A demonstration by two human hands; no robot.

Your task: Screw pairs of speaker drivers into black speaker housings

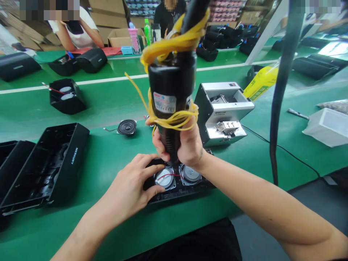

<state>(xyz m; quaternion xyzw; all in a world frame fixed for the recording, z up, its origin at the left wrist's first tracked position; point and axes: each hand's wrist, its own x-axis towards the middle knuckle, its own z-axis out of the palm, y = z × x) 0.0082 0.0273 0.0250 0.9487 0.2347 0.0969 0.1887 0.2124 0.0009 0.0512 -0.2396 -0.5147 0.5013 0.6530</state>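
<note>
My right hand (187, 143) is wrapped around a black electric screwdriver (174, 78) bound with yellow cord. The tool stands upright, its lower end pointing down between two round speaker drivers (165, 178); its tip is hidden. Both drivers sit face down in a black speaker housing (174, 195), with red wires across them. My left hand (136, 179) grips the left end of this housing, the fingertips and thumb by the left driver. Just beyond, a loose speaker driver (127, 127) lies face up on the green table.
Open black housings (62, 163) stand at left; a smaller one (67, 96) is farther back. To the right are a silver screw feeder (224, 114), a hanging black cable (280, 94), a yellow bottle (261, 82) and a white plastic box (330, 125). People sit across the table.
</note>
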